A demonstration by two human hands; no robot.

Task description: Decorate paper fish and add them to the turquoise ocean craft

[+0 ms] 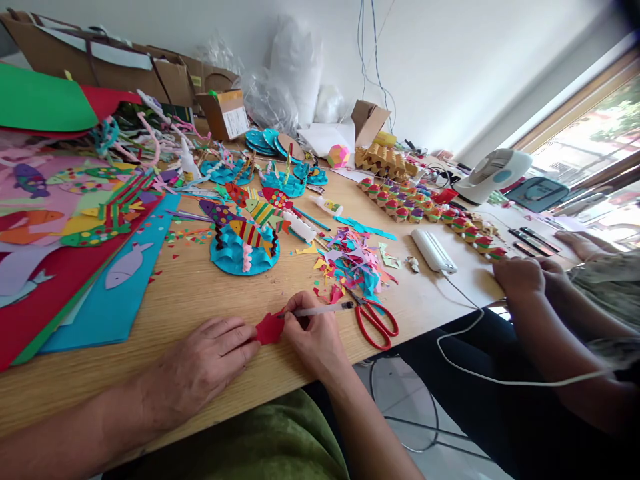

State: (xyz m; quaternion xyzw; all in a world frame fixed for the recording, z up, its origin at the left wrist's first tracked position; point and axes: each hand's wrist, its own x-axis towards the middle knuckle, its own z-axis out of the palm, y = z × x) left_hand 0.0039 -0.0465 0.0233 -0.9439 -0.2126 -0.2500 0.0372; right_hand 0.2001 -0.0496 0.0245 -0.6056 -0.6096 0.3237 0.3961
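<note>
A small red paper fish cutout (270,329) lies on the wooden table near its front edge. My left hand (207,357) rests flat with its fingertips on the left end of the cutout. In my right hand (314,337) is a pen (320,310) with a pale barrel and a dark end, its tip down at the red paper. Just right of that hand lie red-handled scissors (377,323), beside a heap of coloured paper scraps (353,260). Behind my hands stands a blue round base (230,261) with patterned paper fish (257,237) on it.
Coloured paper sheets (117,320) with fish cutouts fill the left side. A white power bank (434,252) with a cable (467,327) lies to the right, near painted egg-carton pieces (400,200). Another person's hands (523,280) are at the right edge. Glue bottles (327,205) stand or lie farther back.
</note>
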